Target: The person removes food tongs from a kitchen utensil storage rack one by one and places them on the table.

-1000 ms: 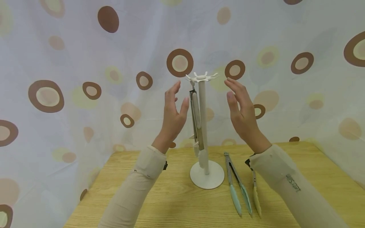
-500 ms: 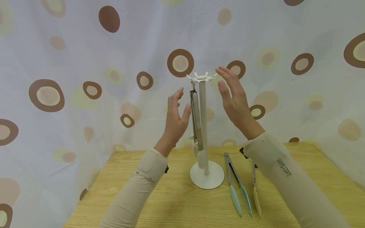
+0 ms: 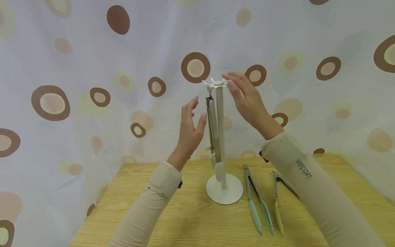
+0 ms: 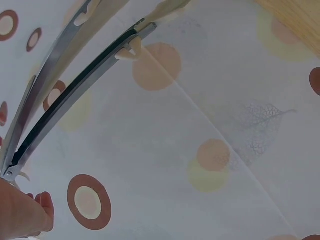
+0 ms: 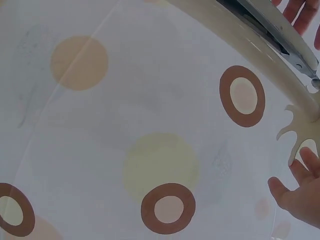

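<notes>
A white stand (image 3: 220, 137) with a ring of hooks (image 3: 218, 83) at its top rises from a round base on the wooden table. On its left side hang tongs (image 3: 211, 118) with metal arms and pale tips; the left wrist view shows the tongs (image 4: 70, 100) with their arms spread. My left hand (image 3: 190, 128) is raised just left of these tongs, fingers loosely bent and holding nothing. Up at the hooks' right side, my right hand (image 3: 247, 97) has its fingertips against one hook. In the right wrist view, the thumb of that hand (image 5: 305, 197) stands apart from the fingers.
Right of the base lie tongs with mint-green handles (image 3: 254, 215). Beside them are tongs with yellow handles (image 3: 278, 218), partly covered by the right sleeve (image 3: 296, 168). A curtain (image 3: 77, 144) with round spots hangs behind the wooden table (image 3: 185, 219).
My right hand has moved left from beside the stand to the hooks at its top. My left hand has shifted slightly right and down. The stand and hanging tongs look unmoved.
</notes>
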`<state>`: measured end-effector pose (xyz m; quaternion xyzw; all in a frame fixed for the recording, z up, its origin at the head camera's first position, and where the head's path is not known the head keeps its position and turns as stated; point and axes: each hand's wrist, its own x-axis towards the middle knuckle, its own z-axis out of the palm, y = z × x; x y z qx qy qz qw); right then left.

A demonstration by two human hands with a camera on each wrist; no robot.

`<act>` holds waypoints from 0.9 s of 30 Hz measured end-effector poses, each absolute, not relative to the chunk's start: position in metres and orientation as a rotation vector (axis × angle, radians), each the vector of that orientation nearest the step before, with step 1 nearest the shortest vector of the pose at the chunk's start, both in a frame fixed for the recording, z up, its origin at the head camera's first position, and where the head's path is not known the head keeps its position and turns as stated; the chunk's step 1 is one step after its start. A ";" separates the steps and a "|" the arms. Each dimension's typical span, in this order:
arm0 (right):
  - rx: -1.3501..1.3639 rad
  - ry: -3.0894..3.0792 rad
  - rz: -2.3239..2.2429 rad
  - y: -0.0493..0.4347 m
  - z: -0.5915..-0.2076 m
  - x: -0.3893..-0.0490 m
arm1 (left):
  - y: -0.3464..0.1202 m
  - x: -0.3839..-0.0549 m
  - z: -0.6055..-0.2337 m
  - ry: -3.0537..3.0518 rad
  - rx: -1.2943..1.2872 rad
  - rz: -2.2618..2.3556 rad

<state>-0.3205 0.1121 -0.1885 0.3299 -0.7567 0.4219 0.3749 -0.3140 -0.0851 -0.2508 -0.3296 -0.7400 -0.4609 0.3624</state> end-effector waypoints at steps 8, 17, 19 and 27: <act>0.806 -2.066 1.037 0.116 -0.184 -0.323 | -0.085 -0.315 -0.256 -1.916 -0.852 -1.207; 0.783 -2.177 1.053 0.117 -0.175 -0.318 | -0.085 -0.316 -0.265 -2.001 -0.800 -1.234; 0.778 -2.182 1.058 0.117 -0.175 -0.319 | -0.084 -0.317 -0.268 -2.034 -0.781 -1.252; 0.772 -2.184 1.091 0.119 -0.176 -0.320 | -0.079 -0.320 -0.282 -2.157 -0.718 -1.321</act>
